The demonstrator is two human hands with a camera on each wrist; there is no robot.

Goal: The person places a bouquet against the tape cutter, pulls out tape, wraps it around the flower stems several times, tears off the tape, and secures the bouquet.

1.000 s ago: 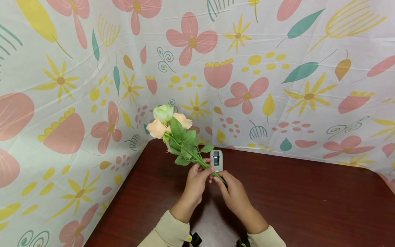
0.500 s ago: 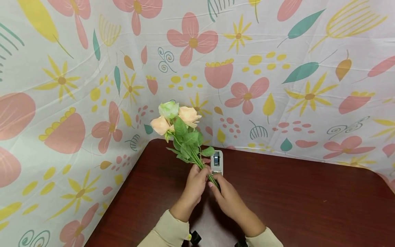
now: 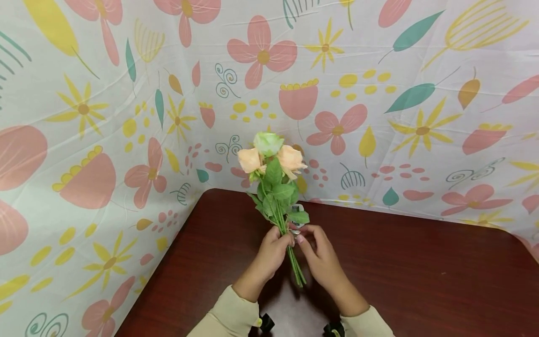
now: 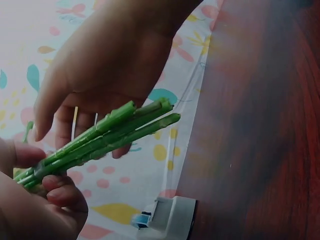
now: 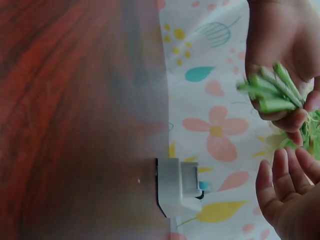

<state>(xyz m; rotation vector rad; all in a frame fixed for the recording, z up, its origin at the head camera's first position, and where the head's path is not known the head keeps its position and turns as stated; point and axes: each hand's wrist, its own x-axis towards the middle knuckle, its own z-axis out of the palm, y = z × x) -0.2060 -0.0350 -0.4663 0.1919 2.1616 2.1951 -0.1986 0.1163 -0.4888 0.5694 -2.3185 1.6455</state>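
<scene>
My left hand (image 3: pixel 273 250) grips a bunch of artificial-looking roses by the stems, just below the leaves. The bunch of roses (image 3: pixel 278 192) stands nearly upright in the head view, with two peach blooms and one pale green one on top. Cut stem ends (image 4: pixel 115 127) stick out past the left thumb and fingers in the left wrist view. My right hand (image 3: pixel 324 257) is close beside the stems on the right. Its fingers are loosely bent and apart from the stems in the right wrist view, with nothing seen between them.
A grey-white tape dispenser (image 5: pixel 177 187) sits on the dark red wooden table (image 3: pixel 400 267) near its far side, partly hidden behind the leaves in the head view. A white cloth (image 3: pixel 370 154) printed with flowers and leaves hangs along the back and left of the table.
The bunch has turned from leaning left to nearly upright, its blooms moving right. My right hand, earlier holding the lower stem ends, has let them go and moved up beside the stems.
</scene>
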